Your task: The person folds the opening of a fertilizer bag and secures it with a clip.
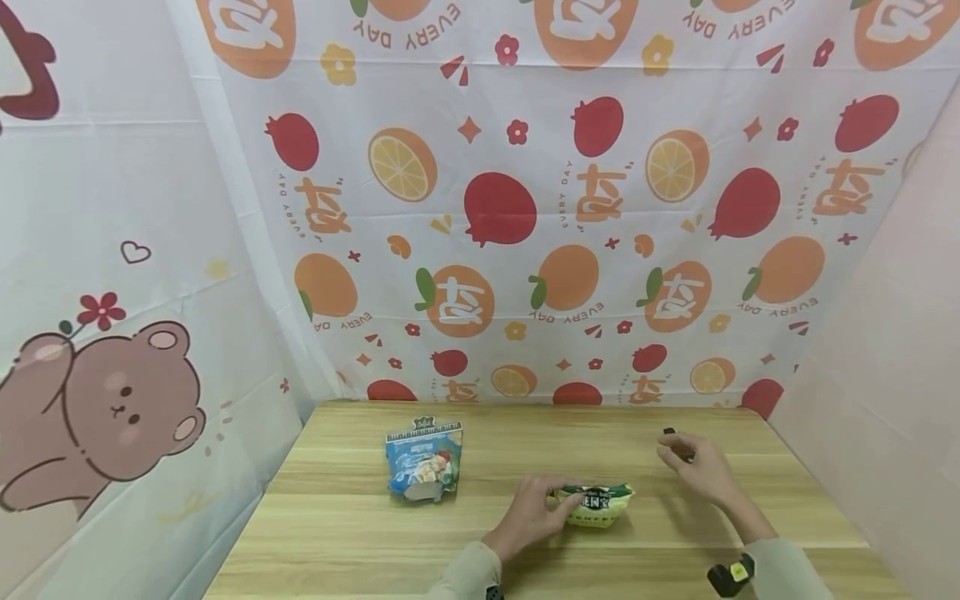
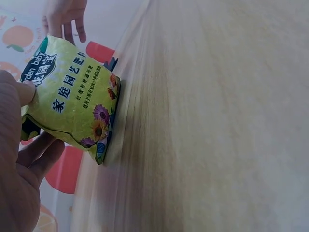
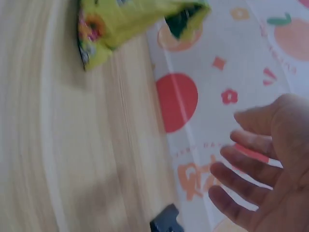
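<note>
My left hand [image 1: 534,510] pinches the top left part of a small yellow-green bag of garden fertilizer [image 1: 597,510], which stands upright on the wooden table. In the left wrist view, the thumb lies on the printed front of the bag [image 2: 72,92] and the other fingers are behind it. To the right, my right hand [image 1: 701,468] hovers over the table, apart from the bag. Its fingers [image 3: 244,166] are spread and loosely bent, with nothing seen in them. Nearest to it is a small black object [image 3: 166,220] on the table, partly hidden by the hand in the head view; its kind is unclear.
A blue bag [image 1: 423,467] with a black-and-white striped strip along its top lies at the left on the wooden table [image 1: 337,533]. A fruit-print cloth [image 1: 502,283] hangs behind the table's back edge. Pale cloths hang at both sides.
</note>
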A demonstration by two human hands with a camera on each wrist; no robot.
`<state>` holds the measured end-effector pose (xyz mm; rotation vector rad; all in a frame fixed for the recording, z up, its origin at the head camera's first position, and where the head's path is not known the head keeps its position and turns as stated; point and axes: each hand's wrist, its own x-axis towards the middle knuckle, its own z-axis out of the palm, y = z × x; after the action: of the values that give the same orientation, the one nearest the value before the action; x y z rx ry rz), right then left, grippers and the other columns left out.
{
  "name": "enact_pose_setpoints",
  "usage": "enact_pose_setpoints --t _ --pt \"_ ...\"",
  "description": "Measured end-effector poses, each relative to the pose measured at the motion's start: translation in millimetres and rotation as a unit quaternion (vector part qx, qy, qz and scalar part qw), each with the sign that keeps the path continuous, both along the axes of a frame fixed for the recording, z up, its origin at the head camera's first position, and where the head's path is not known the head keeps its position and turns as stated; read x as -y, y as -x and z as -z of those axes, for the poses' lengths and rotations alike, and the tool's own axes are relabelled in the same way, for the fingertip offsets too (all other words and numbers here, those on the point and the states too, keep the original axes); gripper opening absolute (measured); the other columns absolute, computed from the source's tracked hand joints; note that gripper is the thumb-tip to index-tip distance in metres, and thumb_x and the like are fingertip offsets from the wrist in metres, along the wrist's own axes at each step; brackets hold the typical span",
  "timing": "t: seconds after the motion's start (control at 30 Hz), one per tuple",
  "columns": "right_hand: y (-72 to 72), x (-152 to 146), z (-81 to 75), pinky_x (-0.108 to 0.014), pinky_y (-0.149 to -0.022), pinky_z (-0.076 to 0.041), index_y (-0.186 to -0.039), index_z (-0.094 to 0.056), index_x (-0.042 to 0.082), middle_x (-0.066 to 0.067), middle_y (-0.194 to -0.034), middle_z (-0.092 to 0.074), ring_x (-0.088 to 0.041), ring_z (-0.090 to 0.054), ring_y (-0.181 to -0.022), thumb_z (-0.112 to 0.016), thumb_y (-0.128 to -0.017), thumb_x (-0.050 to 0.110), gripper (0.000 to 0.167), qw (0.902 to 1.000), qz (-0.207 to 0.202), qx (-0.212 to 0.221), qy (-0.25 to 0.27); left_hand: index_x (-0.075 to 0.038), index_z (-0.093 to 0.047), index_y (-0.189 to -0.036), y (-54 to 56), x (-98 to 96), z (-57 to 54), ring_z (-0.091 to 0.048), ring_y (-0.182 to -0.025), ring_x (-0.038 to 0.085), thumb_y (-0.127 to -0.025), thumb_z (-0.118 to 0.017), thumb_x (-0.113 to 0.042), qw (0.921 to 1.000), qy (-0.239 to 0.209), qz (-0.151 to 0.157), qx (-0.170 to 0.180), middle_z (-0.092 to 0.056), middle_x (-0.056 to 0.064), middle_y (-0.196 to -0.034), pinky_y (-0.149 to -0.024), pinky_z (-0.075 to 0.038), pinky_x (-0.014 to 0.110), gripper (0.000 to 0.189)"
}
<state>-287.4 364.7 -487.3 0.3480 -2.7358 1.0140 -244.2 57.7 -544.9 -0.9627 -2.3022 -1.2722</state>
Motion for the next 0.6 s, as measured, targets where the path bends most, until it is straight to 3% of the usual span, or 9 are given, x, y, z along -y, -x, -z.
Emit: enact_pose_setpoints --t 0.13,0.3,0.6 --pt "10.2 -12.4 0.2 -0.033 -0.075 -0.056 -0.123 -0.066 -0.004 -0.021 -0.112 -0.073 -0.029 -0.068 -0.097 -0.063 -0.1 0.018 0.032 0.9993 0.034 0.002 -0.016 -0.007 -0.075 -0.113 -0.2 -0.3 0.3 -0.076 -0.104 0.018 -0.099 -0.065 -0.018 0.9999 0.009 -0.001 -0.006 -0.078 0.011 -0.112 -0.091 -0.059 0.026 0.02" --pt "20.7 -24.2 2.6 -0.054 -0.091 -0.056 -0.131 -0.057 -0.011 -0.035 -0.127 -0.062 -0.05 -0.062 -0.114 -0.056 -0.102 0.017 0.04 0.9975 0.057 0.04 -0.014 -0.01 -0.075 -0.114 -0.4 0.6 1.1 -0.075 -0.105 0.018 -0.099 -0.065 -0.019 0.9998 0.018 -0.003 -0.005 -0.077 0.011 -0.114 -0.092 -0.059 0.027 0.02" --pt "37.0 -40.5 16.2 -0.065 -0.101 -0.047 -0.144 -0.036 -0.015 -0.047 -0.14 -0.044 -0.061 -0.047 -0.127 -0.05 -0.104 0.024 0.057 0.9898 0.079 0.114 -0.033 -0.011 -0.075 -0.115 -0.5 0.1 1.7 -0.075 -0.105 0.018 -0.099 -0.065 -0.019 0.9999 0.013 -0.003 0.0 -0.077 0.01 -0.114 -0.092 -0.059 0.026 0.02"
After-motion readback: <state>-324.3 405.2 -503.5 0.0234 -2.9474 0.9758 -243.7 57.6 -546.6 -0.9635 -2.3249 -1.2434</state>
